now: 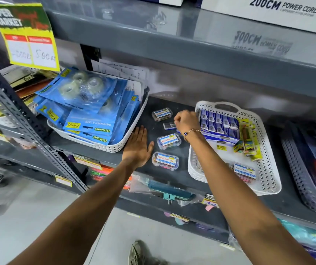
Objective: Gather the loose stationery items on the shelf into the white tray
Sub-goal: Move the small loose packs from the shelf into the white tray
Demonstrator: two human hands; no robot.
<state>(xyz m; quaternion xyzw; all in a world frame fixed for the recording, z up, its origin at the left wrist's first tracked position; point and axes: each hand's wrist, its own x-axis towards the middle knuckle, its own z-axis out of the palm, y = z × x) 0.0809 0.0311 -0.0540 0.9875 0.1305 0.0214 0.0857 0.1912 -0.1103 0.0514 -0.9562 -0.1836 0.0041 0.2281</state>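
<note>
Three small clear plastic boxes with white and blue labels lie loose on the dark shelf: one at the back (162,114), one in the middle (169,140) and one near the front edge (165,161). A small grey stapler-pin box (169,126) lies between them. My right hand (186,122) is curled over that grey box, fingers closing on its right end. My left hand (138,148) rests flat and open on the shelf, left of the boxes. The white perforated tray (270,169) stands to the right, holding blue staple boxes (219,125), yellow packets and another clear box.
A second white tray (128,138) full of blue tape-dispenser packs stands at the left. A grey basket (298,169) sits at the far right. The upper shelf overhangs closely, with a power cord carton (287,10) on it. A yellow price sign (25,35) hangs at top left.
</note>
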